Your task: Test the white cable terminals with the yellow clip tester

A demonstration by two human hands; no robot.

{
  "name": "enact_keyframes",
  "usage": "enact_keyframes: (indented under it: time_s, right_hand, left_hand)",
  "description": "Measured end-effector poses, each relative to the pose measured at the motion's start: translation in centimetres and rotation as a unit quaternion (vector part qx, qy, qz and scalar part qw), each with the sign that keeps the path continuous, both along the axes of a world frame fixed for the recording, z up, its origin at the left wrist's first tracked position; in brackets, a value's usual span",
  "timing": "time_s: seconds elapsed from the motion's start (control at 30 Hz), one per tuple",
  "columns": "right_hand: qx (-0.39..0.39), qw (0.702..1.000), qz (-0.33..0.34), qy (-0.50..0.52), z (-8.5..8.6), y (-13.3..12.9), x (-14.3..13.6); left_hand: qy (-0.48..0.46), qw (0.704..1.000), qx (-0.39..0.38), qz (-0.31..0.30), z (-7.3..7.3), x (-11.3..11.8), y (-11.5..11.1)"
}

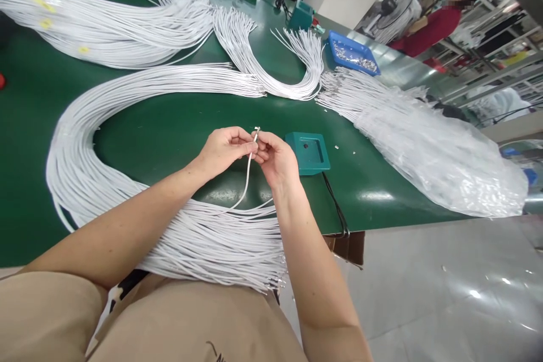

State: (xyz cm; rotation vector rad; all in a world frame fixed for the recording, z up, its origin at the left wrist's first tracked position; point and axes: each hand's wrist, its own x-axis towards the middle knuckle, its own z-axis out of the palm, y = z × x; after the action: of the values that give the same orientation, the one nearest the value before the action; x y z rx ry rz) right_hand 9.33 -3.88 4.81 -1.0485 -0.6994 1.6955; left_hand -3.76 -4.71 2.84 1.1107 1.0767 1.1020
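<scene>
Between my two hands a white cable [248, 172] stands with its tip up, a small metallic piece [257, 130] showing at that end. My left hand [224, 150] pinches the cable just below the tip. Fingers curled, my right hand [275, 158] closes at the same tip from the other side; what exactly its fingertips hold is too small to make out. The cable curves down to a large bent bundle of white cables [85, 141] that loops round on the table and passes under my forearms. Right of my right hand sits a green box with a recessed top [313, 153].
More white cable bundles [127, 28] lie across the green table [178, 119]. A blue tray [354, 54] of small metallic parts stands at the back right. Plastic-wrapped cables [428, 141] stretch along the right. A black cord [335, 203] hangs off the front edge. Two people are in the background.
</scene>
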Motion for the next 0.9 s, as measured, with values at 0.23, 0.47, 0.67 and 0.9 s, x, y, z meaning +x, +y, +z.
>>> enact_keyframes:
  time_s: [0.23,0.47,0.67,0.9]
  right_hand:
    - [-0.014,1.000,0.007,-0.024,0.2,0.7,0.3]
    - [-0.017,0.995,0.087,-0.034,0.9,1.1,1.0]
    - [-0.021,0.997,0.074,0.011,0.3,0.2,1.9]
    - [0.080,0.989,0.000,-0.125,0.5,-0.6,1.7]
  left_hand:
    - [0.043,0.998,0.029,-0.030,-0.2,-0.1,0.0]
    - [0.069,0.994,0.056,-0.058,-0.3,0.0,0.0]
    - [0.025,0.997,0.046,-0.052,-0.6,0.0,0.1]
    - [-0.015,0.999,0.027,-0.032,-0.9,0.1,0.2]
